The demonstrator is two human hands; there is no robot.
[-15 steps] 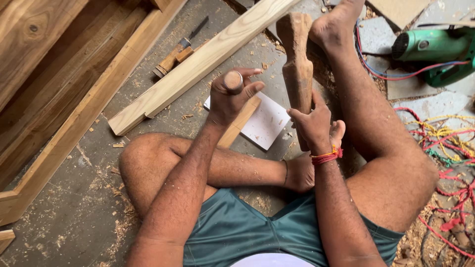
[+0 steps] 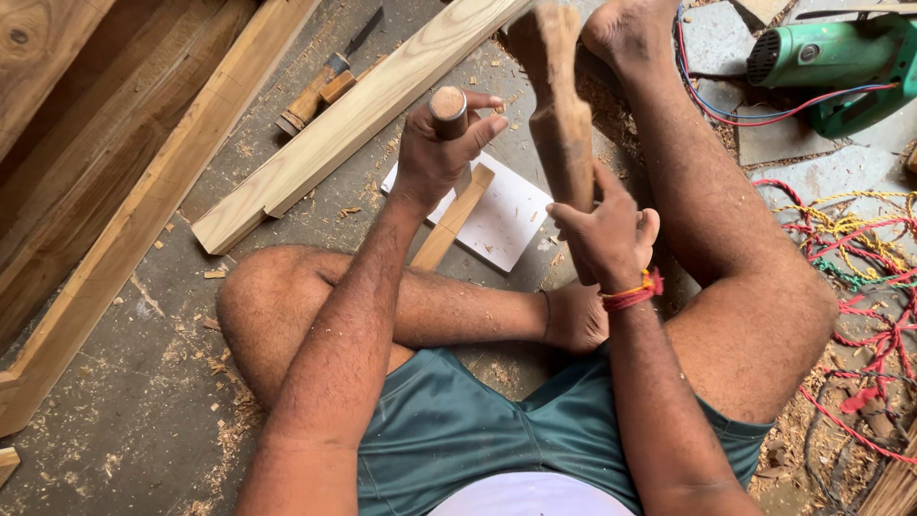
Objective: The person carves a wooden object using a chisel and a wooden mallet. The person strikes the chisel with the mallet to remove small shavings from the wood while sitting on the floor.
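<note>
My left hand (image 2: 435, 158) is closed around a chisel whose round wooden handle top (image 2: 449, 103) sticks up above the fist. The chisel points down at a short light wood strip (image 2: 455, 222), which lies partly on a white sheet (image 2: 511, 225) on the floor. My right hand (image 2: 604, 234), with a red-orange thread at the wrist, grips a brown wooden mallet (image 2: 562, 124). The mallet is held upright to the right of the chisel handle, and its head is blurred. I sit on the floor with bare legs folded around the work.
A long pale plank (image 2: 353, 119) lies diagonally behind the sheet, with a wooden-handled tool (image 2: 313, 97) beyond it. Heavy timber framing (image 2: 124, 220) runs along the left. A green power tool (image 2: 841, 57) and tangled red and yellow cords (image 2: 860, 287) lie at the right. Shavings cover the floor.
My left hand with the chisel has shifted slightly up and left. The mallet head has come a little nearer the chisel handle and is now blurred.
</note>
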